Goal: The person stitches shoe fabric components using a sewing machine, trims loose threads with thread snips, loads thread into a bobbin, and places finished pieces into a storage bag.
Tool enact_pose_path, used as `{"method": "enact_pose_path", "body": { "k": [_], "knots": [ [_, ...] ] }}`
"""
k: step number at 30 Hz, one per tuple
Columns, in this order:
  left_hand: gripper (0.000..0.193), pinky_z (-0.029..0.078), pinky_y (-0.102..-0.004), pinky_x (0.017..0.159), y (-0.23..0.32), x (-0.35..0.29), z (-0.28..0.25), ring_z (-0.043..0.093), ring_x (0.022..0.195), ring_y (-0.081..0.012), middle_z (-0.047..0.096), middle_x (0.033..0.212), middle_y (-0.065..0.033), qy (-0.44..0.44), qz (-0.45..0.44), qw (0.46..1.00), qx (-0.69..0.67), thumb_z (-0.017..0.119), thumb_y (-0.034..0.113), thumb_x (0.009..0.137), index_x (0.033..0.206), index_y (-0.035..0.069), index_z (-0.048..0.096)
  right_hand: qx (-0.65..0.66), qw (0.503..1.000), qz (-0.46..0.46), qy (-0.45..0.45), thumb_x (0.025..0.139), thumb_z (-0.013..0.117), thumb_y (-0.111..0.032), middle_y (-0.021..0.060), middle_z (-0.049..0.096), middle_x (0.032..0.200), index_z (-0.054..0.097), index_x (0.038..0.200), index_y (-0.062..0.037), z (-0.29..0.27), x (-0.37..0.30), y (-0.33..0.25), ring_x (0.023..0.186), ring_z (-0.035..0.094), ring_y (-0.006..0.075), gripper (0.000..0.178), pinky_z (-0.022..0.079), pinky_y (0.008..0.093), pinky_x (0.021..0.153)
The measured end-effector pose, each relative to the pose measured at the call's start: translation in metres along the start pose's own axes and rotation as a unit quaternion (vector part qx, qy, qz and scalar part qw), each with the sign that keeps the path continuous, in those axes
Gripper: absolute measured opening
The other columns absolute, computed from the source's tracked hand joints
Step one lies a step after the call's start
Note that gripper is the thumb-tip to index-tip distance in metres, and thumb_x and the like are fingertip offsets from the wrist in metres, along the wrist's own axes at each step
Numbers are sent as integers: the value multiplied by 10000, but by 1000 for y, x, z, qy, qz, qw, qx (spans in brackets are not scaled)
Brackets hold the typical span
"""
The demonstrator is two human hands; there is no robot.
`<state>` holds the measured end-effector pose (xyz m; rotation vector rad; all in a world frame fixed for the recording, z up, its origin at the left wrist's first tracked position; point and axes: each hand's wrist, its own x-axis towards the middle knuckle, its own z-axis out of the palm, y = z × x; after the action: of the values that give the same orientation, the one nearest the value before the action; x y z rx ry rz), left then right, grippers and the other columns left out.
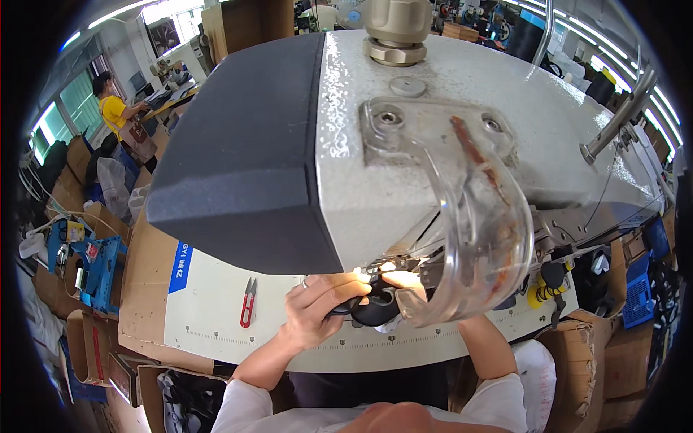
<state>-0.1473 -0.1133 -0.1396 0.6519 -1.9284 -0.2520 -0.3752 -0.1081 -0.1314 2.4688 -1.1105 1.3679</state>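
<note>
A small curved black piece (375, 309), perhaps fabric or leather, lies under the lit needle area of a sewing machine (393, 187). My left hand (315, 302), a ring on one finger, grips the piece's left side with its fingers pressed together. From the right, my right hand (406, 280) holds the same piece close to the needle. A clear plastic guard (480, 238) partly covers that hand, and the machine head hides the needle itself. Red-handled thread snips (247, 304) rest on the pale machine bed (216, 317), left of my left hand.
Cardboard boxes (90, 346) and a blue rack (101, 270) with small tools stand at the left. A yellow-and-black item (545, 292) sits at the bed's right end. Farther right is a blue basket (638, 292). A person in yellow (115, 112) stands at a far-left table.
</note>
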Motion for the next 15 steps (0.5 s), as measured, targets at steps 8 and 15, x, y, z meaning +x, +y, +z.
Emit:
{"method": "enact_pose_path", "body": {
  "k": [8, 15],
  "knots": [
    [385, 481, -278, 569, 2, 8, -6, 607, 674, -191, 691, 931, -70, -4, 47, 999, 14, 670, -33, 597, 959, 86, 721, 6, 998, 59, 25, 707, 664, -63, 79, 579, 719, 573, 773, -54, 7, -14, 7, 637, 553, 215, 114, 450, 354, 564],
    [408, 484, -278, 577, 4, 12, -5, 613, 686, -194, 690, 934, -68, 13, 67, 997, 33, 662, -48, 585, 966, 87, 720, 167, 973, 160, 11, 725, 611, 13, 54, 586, 748, 568, 804, -33, 4, -30, 11, 676, 564, 177, 101, 479, 313, 603]
  ]
}}
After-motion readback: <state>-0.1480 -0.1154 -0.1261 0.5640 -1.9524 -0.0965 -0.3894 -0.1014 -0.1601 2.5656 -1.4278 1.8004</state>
